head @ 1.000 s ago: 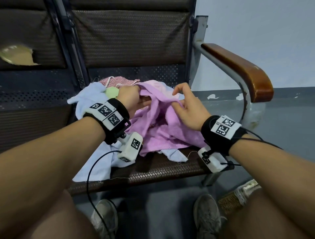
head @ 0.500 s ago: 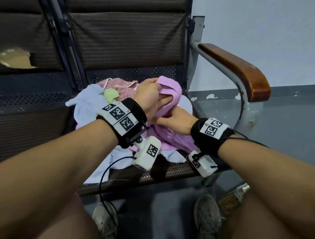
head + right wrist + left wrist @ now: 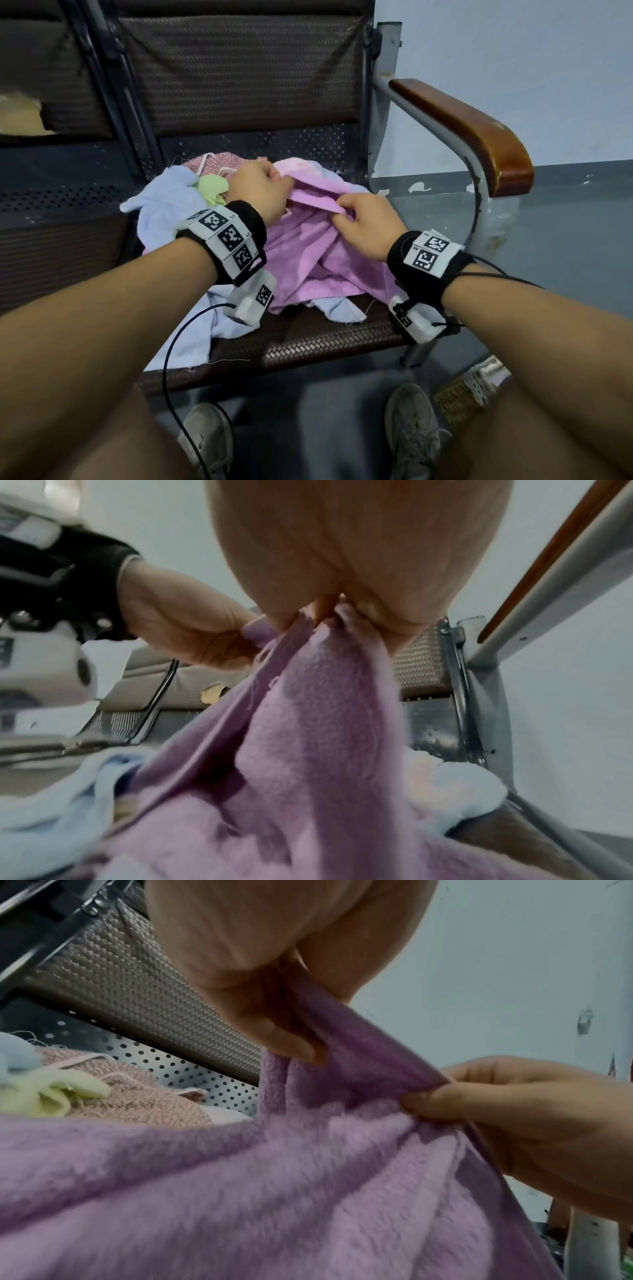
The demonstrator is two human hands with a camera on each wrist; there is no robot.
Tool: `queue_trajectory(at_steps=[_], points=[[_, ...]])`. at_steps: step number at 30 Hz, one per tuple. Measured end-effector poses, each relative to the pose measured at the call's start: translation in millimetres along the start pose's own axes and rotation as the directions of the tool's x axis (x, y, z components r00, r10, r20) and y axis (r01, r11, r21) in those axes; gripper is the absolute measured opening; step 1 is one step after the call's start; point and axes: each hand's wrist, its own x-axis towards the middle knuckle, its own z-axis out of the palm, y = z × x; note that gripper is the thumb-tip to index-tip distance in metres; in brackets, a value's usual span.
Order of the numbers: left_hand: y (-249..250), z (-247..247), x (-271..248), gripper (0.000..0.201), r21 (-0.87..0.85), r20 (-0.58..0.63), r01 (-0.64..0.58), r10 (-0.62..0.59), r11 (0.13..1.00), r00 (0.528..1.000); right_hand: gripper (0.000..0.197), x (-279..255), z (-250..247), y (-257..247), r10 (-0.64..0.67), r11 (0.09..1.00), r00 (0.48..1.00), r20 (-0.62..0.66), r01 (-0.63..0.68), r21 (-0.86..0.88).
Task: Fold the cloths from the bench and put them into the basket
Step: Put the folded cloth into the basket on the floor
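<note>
A: From the head view, what are the hands doing?

B: The left hand (image 3: 262, 192) is pinching the upper edge of the purple cloth (image 3: 308, 253), fingers curled round it; the right hand (image 3: 364, 224) is pinching the same edge just beside it, so the strip between them is pulling taut; the rest of the cloth is hanging down onto the pile on the surface (image 3: 308, 346).

A: And what is that view giving you that the wrist views are not?

B: The basket (image 3: 469, 389) is showing only there, low on the floor by the right shoe (image 3: 412, 431), mostly hidden by the right arm; the wooden armrest (image 3: 469, 133) is showing whole there too.

A: The left wrist view?

B: It is showing the pink knitted cloth (image 3: 137, 1093) and the pale green cloth (image 3: 61, 1088) lying behind the purple one, against the perforated metal back; the thumb and fingers of both hands are plainly clamping the fold.

A: The right wrist view?

B: It is blurring; the light blue cloth (image 3: 51, 804) is lying under the purple one on both sides.

A: Any writing?

B: Only black-and-white square markers on the wristbands (image 3: 227, 236); small digits beside them are too small to read.
</note>
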Motion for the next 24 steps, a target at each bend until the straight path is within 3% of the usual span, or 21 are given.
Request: queue_trajectory(at_steps=[3, 6, 8, 10, 13, 15, 17, 19, 21, 24], points=[[1.3, 0.2, 2.8, 0.028, 0.006, -0.03, -0.011, 0.011, 1.0, 0.999, 0.016, -4.0, 4.4, 6.0, 0.0, 0.989, 0.995, 0.104, 0.016, -0.149], [6.2, 1.4, 3.9, 0.039, -0.129, -0.006, -0.006, 0.005, 0.992, 1.0, 0.028, -7.8, 13.8, 11.1, 0.093, 0.956, 0.966, 0.24, -0.019, -0.294], [6.8, 3.6, 4.5, 0.042, -0.202, 0.016, 0.002, 0.001, 0.979, 1.0, 0.032, -8.9, 21.2, 13.0, 0.173, 0.938, 0.936, 0.308, -0.061, -0.341], [6.8, 2.5, 5.6, 0.037, -0.186, -0.009, -0.014, 0.012, 0.982, 1.0, 0.024, -7.3, 23.0, 12.1, 0.228, 0.937, 0.919, 0.322, -0.116, -0.33], [-0.1, -2.5, 10.4, 0.036, -0.132, -0.073, 0.001, -0.011, 0.991, 0.997, 0.022, 6.3, 9.5, 13.6, 0.31, 0.95, 0.943, 0.125, -0.303, -0.073], [-3.4, -1.8, 11.1, 0.028, -0.17, -0.004, 0.026, -0.027, 0.985, 1.0, 0.027, 19.5, -5.5, 16.6, 0.398, 0.896, 0.916, -0.046, -0.377, 0.235], [-1.4, 5.9, 5.7, 0.016, -0.216, 0.106, 0.028, -0.005, 0.976, 0.994, 0.032, 29.2, -20.7, 15.8, 0.484, 0.799, 0.86, -0.164, -0.357, 0.483], [4.6, 13.2, 0.1, 0.011, -0.293, 0.14, 0.029, 0.013, 0.956, 0.99, 0.037, 30.4, -32.5, 16.0, 0.486, 0.808, 0.823, -0.295, -0.293, 0.511], [8.8, 14.5, 1.1, 0.013, -0.366, 0.085, 0.034, -0.003, 0.93, 0.996, 0.036, 22.7, -39.0, 20.5, 0.365, 0.896, 0.871, -0.33, -0.231, 0.38], [0.3, 5.2, 14.6, 0.015, -0.427, -0.065, 0.095, -0.135, 0.899, 0.989, 0.02, 8.2, -33.5, 33.2, 0.157, 0.982, 0.984, -0.081, -0.147, 0.115]])
